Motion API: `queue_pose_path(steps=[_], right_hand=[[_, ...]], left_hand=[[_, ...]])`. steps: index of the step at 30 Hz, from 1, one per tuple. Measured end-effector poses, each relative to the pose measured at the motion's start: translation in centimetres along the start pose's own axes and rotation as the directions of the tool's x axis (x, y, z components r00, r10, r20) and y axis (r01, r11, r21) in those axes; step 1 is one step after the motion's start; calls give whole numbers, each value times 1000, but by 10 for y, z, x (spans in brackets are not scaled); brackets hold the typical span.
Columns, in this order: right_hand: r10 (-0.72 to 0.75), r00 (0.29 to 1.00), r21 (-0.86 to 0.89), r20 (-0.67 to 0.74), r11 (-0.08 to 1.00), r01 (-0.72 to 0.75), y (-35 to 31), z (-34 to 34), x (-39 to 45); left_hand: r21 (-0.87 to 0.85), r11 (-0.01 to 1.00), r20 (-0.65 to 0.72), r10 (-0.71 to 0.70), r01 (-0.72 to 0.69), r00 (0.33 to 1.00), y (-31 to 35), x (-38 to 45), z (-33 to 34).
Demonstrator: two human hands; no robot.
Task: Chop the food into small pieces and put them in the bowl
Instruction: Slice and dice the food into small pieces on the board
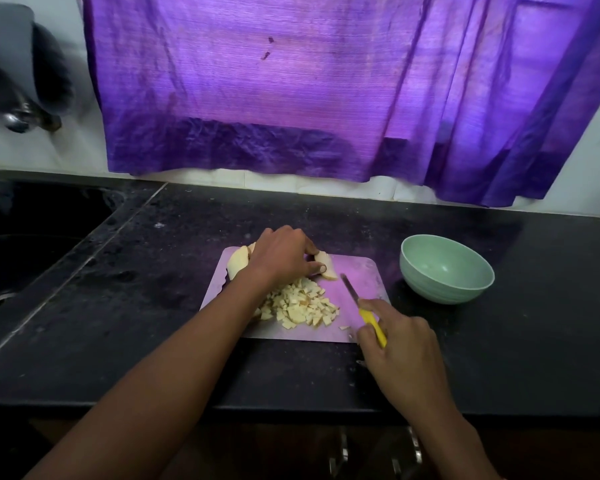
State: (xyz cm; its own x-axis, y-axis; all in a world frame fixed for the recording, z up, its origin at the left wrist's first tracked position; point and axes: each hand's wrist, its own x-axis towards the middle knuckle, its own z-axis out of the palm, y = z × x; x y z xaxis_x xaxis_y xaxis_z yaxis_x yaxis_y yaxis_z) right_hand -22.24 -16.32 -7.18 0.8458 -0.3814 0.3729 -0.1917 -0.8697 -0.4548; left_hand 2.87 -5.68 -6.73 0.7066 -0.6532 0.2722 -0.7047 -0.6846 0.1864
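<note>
A pale cutting board (364, 271) lies on the black counter. On it sits a heap of small pale chopped pieces (302, 308). My left hand (284, 258) pinches an uncut slice (327, 268) at the far side of the board. More uncut slices (238, 263) lie at the board's far left corner, partly hidden by that hand. My right hand (400, 351) grips a knife by its yellow handle (373, 323), and the blade (350, 289) points away over the board, right of the heap. A green bowl (445, 268) stands to the right of the board, and nothing shows inside it.
A purple curtain (326, 91) hangs behind the counter. A dark sink (21, 251) is sunk into the counter (534, 323) at the left, with a tap (25, 116) above it. Cabinet handles (413, 452) show below the counter's front edge.
</note>
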Motion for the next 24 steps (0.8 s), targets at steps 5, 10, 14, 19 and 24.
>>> queue_pose_path(steps=[5, 10, 14, 19, 24], right_hand=[[47, 999, 4, -28, 999, -46, -4, 13, 32], [25, 999, -33, 28, 999, -24, -8, 26, 63], [3, 999, -66, 45, 998, 0, -10, 33, 72], [-25, 996, -122, 85, 992, 36, -10, 38, 77], [-30, 994, -116, 102, 992, 42, -13, 36, 76]], left_hand=[[-6, 1000, 9, 15, -15, 1000, -2, 0, 0], [-26, 1000, 27, 12, -11, 1000, -4, 1, 2], [-38, 999, 22, 13, -12, 1000, -6, 2, 4], [-45, 999, 26, 22, -21, 999, -4, 2, 5], [-60, 998, 33, 17, -15, 999, -5, 1, 4]])
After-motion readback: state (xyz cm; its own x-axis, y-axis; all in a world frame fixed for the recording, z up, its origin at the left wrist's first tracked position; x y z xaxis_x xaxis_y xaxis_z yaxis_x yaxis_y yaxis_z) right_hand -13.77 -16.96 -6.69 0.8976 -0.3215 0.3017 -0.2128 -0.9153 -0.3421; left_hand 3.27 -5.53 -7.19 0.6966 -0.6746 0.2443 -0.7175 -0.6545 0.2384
